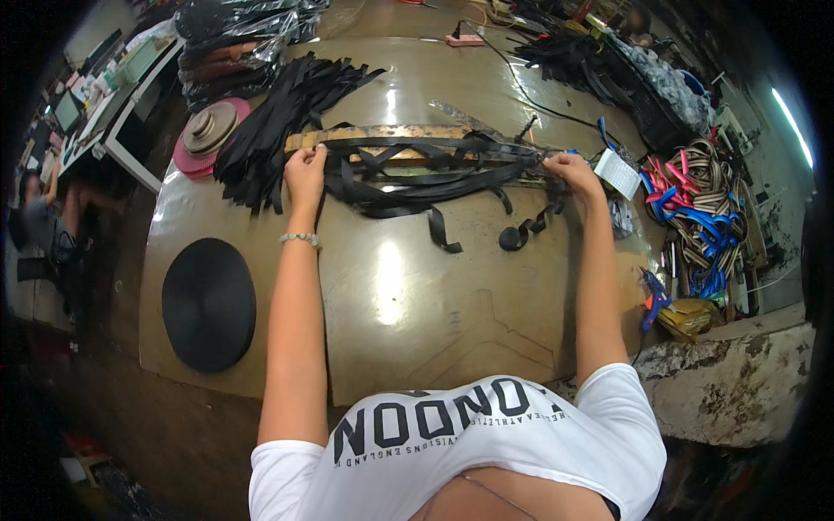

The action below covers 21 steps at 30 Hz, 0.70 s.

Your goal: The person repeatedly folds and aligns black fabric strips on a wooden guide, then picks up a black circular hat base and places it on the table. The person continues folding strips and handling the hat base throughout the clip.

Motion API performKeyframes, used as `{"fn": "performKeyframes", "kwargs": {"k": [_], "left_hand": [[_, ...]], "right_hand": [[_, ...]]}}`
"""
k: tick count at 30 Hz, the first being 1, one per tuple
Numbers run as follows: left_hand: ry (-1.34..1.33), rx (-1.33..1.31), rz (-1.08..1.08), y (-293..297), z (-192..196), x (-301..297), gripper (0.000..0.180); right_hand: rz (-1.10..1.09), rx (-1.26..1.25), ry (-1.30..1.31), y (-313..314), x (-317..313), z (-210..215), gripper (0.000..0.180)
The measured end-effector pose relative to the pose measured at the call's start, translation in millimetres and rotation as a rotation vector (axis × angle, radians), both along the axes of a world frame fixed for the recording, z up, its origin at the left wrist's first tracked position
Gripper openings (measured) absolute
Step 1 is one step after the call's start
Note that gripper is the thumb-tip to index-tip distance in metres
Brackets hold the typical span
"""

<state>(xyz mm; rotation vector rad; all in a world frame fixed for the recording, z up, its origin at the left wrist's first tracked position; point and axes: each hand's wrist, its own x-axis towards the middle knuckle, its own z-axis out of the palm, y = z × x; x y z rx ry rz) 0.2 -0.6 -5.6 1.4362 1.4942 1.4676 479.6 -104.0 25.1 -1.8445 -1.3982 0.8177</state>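
Note:
My two hands are spread apart over a table with a long yellow wooden ruler-like strip [382, 133] lying across it. Near the strip's left end my left hand [304, 176] pinches a black webbing strap [395, 143], which runs along the strip toward the right. My right hand [573, 171] is closed by the strip's right end, where the strap meets a dark clump; its fingertips appear to grip the strap. More loose black straps [382, 204] lie tangled between my hands, some with curled ends [512, 237] hanging nearer to me. A thick bundle of cut black straps [269, 130] lies just left of my left hand.
A large black roll of webbing [208, 304] lies flat at the left of the table [417, 330]. Behind it sits a pink reel [211, 136]. Blue, red and striped straps [704, 208] are heaped at right, near a blue glue gun [656, 298]. A cable [521, 87] crosses the back.

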Motion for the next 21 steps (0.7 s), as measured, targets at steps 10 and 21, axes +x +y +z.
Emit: {"fn": "performKeyframes", "kwargs": {"k": [10, 21], "left_hand": [[-0.065, 0.066, 0.001, -4, -4, 0, 0.026], [-0.056, 0.021, 0.004, -13, 9, -2, 0.033]], "right_hand": [[-0.118, 0.428, -0.211, -11, -112, 103, 0.024], [0.401, 0.083, 0.067, 126, -340, 20, 0.019]]}}
